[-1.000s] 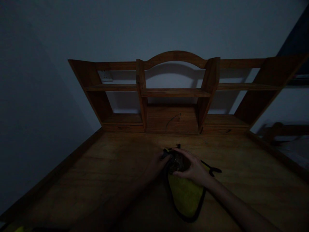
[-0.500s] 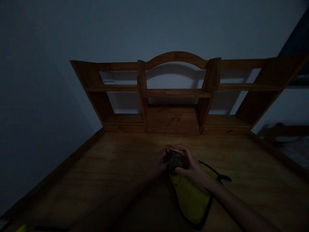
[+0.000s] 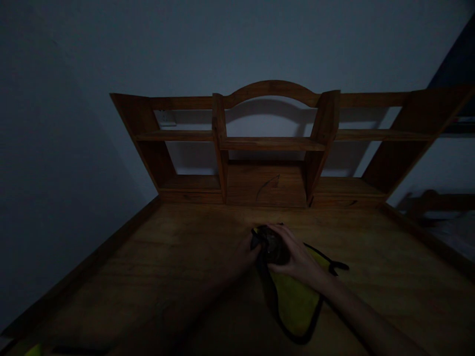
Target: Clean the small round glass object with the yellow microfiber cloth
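The scene is very dim. My right hand (image 3: 295,254) is curled over a small dark rounded object (image 3: 272,245) at the middle of a wooden desk (image 3: 148,277). From the left, my left hand (image 3: 245,254) closes on the same object, though its fingers are mostly in shadow. Beneath both hands lies a yellow cloth with a black edge (image 3: 297,304), spread toward me. A black strap or loop of the cloth (image 3: 336,267) sticks out to the right of my right wrist.
A wooden hutch with open shelves (image 3: 270,143) stands along the back of the desk against a pale wall. A raised wooden rim (image 3: 85,269) runs along the desk's left side. Some furniture shows dimly at the far right (image 3: 434,202).
Both hands stayed on the dark object with only small shifts. The yellow cloth slid slightly, its near end now lying more to the right.
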The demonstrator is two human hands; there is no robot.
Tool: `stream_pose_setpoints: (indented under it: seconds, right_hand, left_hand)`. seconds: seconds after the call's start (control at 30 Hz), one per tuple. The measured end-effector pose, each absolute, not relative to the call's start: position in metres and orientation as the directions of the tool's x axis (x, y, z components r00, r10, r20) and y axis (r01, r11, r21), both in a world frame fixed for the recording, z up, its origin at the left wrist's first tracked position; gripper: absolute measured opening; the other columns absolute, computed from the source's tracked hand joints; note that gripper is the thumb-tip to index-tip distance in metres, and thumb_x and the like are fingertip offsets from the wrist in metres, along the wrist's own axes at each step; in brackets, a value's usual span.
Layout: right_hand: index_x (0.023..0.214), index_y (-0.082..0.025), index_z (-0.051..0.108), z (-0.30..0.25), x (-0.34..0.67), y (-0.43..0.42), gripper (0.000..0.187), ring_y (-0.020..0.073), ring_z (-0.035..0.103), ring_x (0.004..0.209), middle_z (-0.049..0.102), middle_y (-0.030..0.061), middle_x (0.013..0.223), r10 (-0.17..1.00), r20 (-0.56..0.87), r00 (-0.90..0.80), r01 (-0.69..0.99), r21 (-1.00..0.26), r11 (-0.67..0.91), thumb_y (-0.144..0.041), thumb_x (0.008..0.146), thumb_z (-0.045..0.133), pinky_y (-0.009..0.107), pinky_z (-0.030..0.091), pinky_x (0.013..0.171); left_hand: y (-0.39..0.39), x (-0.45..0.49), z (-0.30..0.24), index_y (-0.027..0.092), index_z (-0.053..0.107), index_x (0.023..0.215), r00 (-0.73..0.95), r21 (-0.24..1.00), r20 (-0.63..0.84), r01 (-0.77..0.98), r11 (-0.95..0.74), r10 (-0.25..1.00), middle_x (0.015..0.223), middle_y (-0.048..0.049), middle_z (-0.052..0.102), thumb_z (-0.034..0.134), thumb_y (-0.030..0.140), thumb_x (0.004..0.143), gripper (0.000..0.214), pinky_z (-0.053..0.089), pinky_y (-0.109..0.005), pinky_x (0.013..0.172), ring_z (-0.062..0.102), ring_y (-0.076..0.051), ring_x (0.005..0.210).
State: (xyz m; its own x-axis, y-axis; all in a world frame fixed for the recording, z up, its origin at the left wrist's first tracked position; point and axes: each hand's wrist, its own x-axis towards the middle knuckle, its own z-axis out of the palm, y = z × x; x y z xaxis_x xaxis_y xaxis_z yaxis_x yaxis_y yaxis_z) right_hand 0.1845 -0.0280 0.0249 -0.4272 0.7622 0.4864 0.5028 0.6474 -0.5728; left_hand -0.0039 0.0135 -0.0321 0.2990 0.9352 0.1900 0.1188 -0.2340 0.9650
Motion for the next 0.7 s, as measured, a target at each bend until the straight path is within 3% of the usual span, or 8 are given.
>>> stream_pose_setpoints:
  seconds: [0.2,0.7]
  right_hand:
    - [0.134,-0.024,0.039,0.021,0.186,-0.027,0.078,0.0249,0.047,0.120,0.051,0.0067,0.128,0.739,0.549,-0.391,0.513,-0.536,0.670,-0.028,0.065,0.075,0.038,0.039,0.103]
    - [0.129,-0.023,0.041,0.021,0.186,-0.029,0.079,0.0258,0.051,0.113,0.055,0.0067,0.122,0.702,0.627,-0.338,0.519,-0.499,0.694,-0.027,0.060,0.077,0.038,0.040,0.099]
  left_hand:
    - [0.005,-0.004,-0.022,0.018,0.052,0.125,0.405,0.975,0.169,0.066,-0.213,0.899,0.126,-0.0059,0.057,0.052,0.025,0.084,0.041,0.037,-0.037,0.103,0.052,-0.022,0.116]
    - [0.005,-0.006,-0.011,0.017,0.059,0.114,0.428,0.951,0.236,0.082,-0.297,0.873,0.108,-0.0046,0.064,0.058,0.029,0.084,0.032,0.047,-0.035,0.088,0.059,-0.022,0.098]
